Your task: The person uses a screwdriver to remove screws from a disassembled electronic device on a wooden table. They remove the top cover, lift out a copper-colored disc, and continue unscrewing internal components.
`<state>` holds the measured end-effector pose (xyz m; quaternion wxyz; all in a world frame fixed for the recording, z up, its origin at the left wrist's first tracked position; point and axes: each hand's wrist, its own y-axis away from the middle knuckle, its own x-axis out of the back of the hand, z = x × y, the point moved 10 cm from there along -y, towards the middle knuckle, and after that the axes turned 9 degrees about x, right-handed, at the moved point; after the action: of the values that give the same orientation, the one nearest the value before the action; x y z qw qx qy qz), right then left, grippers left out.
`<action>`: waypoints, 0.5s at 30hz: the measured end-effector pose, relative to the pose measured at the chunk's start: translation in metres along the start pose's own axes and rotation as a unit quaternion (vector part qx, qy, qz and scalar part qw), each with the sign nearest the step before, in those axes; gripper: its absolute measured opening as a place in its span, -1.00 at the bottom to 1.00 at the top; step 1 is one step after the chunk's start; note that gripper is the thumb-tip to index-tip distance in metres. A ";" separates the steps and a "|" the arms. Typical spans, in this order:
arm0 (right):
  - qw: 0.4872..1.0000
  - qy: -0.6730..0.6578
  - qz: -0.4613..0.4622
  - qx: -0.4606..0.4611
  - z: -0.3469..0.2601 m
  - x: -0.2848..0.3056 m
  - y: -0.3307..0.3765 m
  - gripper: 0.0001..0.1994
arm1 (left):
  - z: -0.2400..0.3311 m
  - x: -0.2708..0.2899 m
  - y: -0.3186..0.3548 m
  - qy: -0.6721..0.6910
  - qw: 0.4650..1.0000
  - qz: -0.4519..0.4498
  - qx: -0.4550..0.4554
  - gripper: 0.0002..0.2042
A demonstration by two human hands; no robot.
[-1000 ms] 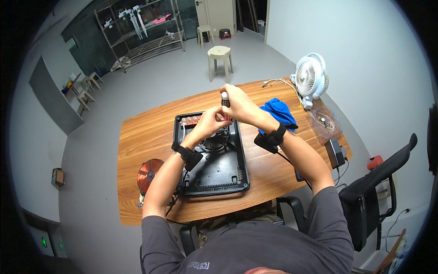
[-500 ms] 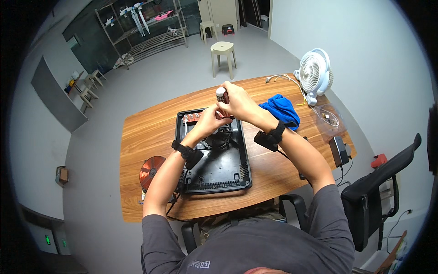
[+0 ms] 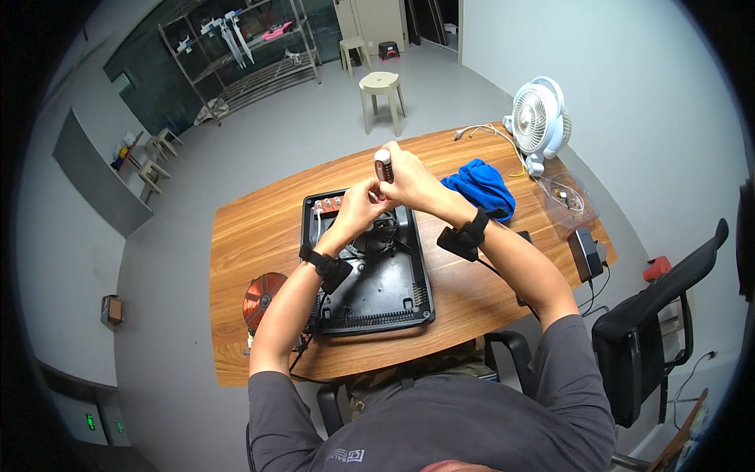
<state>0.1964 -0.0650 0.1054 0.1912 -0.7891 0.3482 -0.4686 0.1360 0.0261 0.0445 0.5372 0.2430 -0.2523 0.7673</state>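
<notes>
My right hand (image 3: 409,181) is closed around a screwdriver (image 3: 383,163) with a dark, white-capped handle, held upright over the far end of a black plastic housing (image 3: 370,303). Just below, my left hand (image 3: 364,206) has its fingers pinched together by the screwdriver's lower part; the shaft and tip are hidden by my hands. Under them, an orange-red circuit board (image 3: 329,206) with a row of round metal parts lies along the housing's far edge. A dark fan-like part with wires (image 3: 373,242) sits in the housing's middle. Left of the housing is a copper coil disc (image 3: 263,299), partly behind my left forearm.
A blue cloth (image 3: 481,189) lies right of the housing. Beyond it are a white fan (image 3: 539,122) with its cable and a clear plastic bag (image 3: 568,203) with small parts. A black box-shaped device (image 3: 585,253) stands at the table's right edge, near a black office chair (image 3: 637,346).
The view has shifted slightly. Both hands stay at the far end of the housing, with the screwdriver still in my right hand and slightly more upright.
</notes>
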 end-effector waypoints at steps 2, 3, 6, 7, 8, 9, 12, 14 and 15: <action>0.999 0.017 -0.021 -0.026 0.002 0.000 0.000 -0.52 | 0.005 -0.001 0.001 0.024 1.000 -0.017 -0.004 -0.74; 0.999 0.015 -0.028 -0.038 0.003 0.001 0.000 -0.51 | 0.008 -0.003 0.001 0.043 0.999 -0.031 -0.011 -0.74; 0.999 0.028 -0.027 -0.029 -0.005 0.001 -0.001 -0.49 | -0.011 -0.007 -0.004 0.054 0.998 -0.039 -0.012 -0.73; 0.999 0.050 -0.010 -0.003 -0.010 0.004 0.000 -0.49 | -0.011 -0.008 -0.006 0.051 0.998 -0.039 -0.009 -0.73; 0.997 0.072 0.007 0.024 -0.015 0.007 0.000 -0.49 | -0.011 -0.007 -0.006 0.047 0.998 -0.028 -0.008 -0.72; 0.998 0.064 -0.002 0.013 -0.011 0.004 0.000 -0.48 | -0.012 -0.006 -0.005 0.043 0.999 -0.017 -0.008 -0.71; 0.999 0.033 -0.018 -0.026 0.006 0.000 0.004 -0.48 | 0.008 -0.002 0.001 0.032 0.999 0.007 0.006 -0.68; 0.998 -0.009 -0.018 -0.053 0.008 -0.005 0.004 -0.48 | 0.006 0.001 0.002 0.043 0.999 0.017 0.012 -0.67; 0.997 -0.006 -0.027 -0.066 0.010 -0.007 0.005 -0.48 | 0.000 -0.001 0.000 0.059 0.998 0.017 0.009 -0.66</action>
<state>0.2007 -0.0634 0.0933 0.1275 -0.8119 0.3556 -0.4451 0.1357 0.0256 0.0440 0.5361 0.1980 -0.2174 0.7913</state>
